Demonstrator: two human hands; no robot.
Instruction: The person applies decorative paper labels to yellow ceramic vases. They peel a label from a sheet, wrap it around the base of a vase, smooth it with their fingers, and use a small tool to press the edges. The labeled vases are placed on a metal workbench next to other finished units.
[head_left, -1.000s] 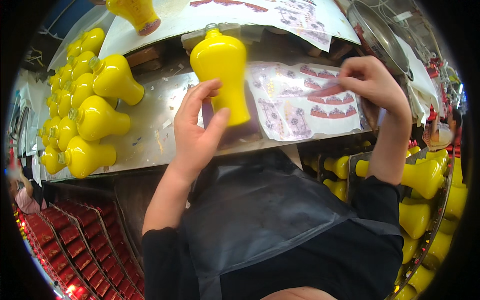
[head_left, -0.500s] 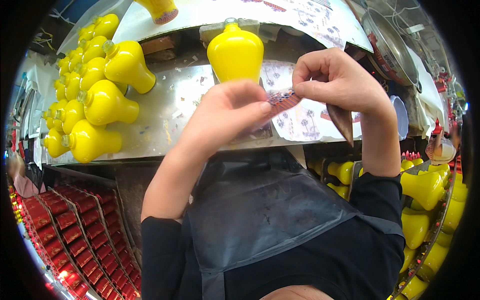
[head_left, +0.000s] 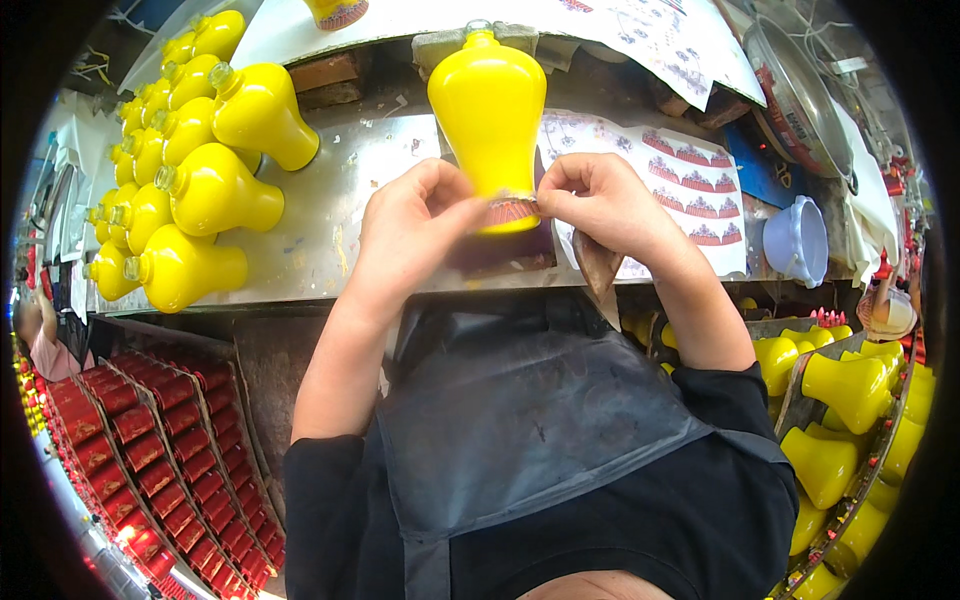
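A glossy yellow bottle [head_left: 487,110] lies on the bench, its clear glass neck away from me and its narrower base towards me. Across that base runs a curved strip of patterned decal [head_left: 512,211], red and blue. My left hand [head_left: 412,230] pinches the strip's left end between thumb and finger. The right end is pinched by my right hand [head_left: 605,205], close against the bottle. Below the right palm hangs a flat brown pointed piece [head_left: 598,266], tucked in that hand; its kind I cannot tell.
Several yellow bottles [head_left: 220,200] lie stacked at the left of the metal bench [head_left: 330,230]. Right of my hands is a printed decal sheet [head_left: 700,185], then a pale blue tub [head_left: 797,240]. Racks hold red containers [head_left: 150,440] lower left and yellow bottles [head_left: 850,390] lower right.
Both hands have brought the strip from beside the bottle onto its base. My right hand has moved left and down, uncovering the decal sheet.
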